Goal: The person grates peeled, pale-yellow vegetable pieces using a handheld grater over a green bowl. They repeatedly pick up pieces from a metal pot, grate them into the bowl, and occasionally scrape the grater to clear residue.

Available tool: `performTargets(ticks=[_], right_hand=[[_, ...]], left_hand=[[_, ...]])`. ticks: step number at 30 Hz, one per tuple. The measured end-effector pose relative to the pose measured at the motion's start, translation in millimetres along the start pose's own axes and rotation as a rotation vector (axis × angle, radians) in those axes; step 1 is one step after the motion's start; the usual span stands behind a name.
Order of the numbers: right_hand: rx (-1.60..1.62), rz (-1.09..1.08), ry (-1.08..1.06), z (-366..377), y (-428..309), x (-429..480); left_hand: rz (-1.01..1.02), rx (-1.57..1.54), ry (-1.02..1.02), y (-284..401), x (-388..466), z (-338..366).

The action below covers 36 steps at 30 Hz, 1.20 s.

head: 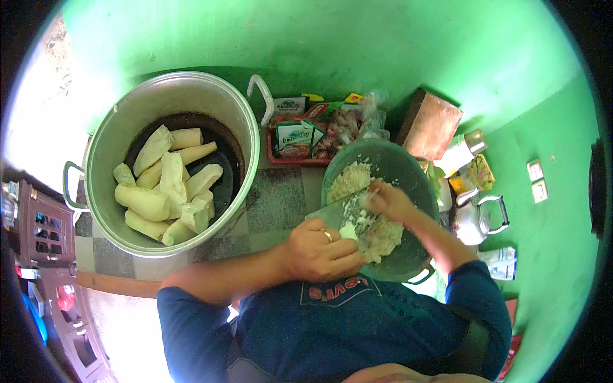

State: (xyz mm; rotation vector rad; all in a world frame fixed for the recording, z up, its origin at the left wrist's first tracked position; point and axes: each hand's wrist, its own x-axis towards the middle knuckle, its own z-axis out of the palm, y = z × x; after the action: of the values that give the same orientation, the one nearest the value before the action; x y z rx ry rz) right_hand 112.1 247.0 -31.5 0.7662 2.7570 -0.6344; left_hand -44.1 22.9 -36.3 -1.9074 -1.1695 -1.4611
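My left hand (325, 251), with a ring on one finger, grips the near end of a flat grater (340, 215) that slants over a green plastic basin (427, 191). Pale shreds and a white lump lie on the grater's surface. Blurred, my right hand (389, 202) is curled against the grater's upper part; whether its fingers enclose a piece is not clear. Grated white pulp (352, 181) is heaped in the basin, on both sides of the grater. To the left, a large aluminium pot (251, 143) holds several peeled root pieces, apparently cassava (143, 201).
A red tray (297, 161) of packets and shallots or similar bulbs stands behind the basin. Further right are a brown block-shaped box (428, 124), a flask (455, 155) and a metal kettle (471, 220). The checkered tabletop (278, 191) meets a green wall (311, 43).
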Motion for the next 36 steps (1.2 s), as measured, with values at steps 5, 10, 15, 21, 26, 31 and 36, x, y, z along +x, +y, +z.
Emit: performTargets(ticks=[5,10,15,21,26,31,36], right_hand=[[0.129,-0.164,-0.021,-4.1,-30.1,-6.5],[-0.077,0.216,0.132,1.5,48.9,34.6],[0.133,-0.273,-0.003,-0.3,-35.1,-12.2],[-0.056,0.198,0.089,2.4,40.2,26.4],[0.021,-0.195,-0.075,-4.7,-49.5,-18.0],[-0.026,0.166,0.093,8.7,64.7,29.8],[-0.039,-0.096,-0.059,-9.7,-39.1,-5.5]], left_hand=[[-0.041,0.018,0.046,4.3,-3.6,-0.2],[-0.005,-0.016,0.009,2.4,-0.1,1.0],[-0.016,-0.004,0.026,5.9,-3.0,-0.9],[0.010,-0.008,0.000,2.2,0.6,0.3],[-0.026,0.018,0.009,7.6,-4.7,1.4],[0.002,-0.006,0.005,3.4,0.4,-0.6],[-0.004,0.020,0.030,2.5,1.4,-0.2]])
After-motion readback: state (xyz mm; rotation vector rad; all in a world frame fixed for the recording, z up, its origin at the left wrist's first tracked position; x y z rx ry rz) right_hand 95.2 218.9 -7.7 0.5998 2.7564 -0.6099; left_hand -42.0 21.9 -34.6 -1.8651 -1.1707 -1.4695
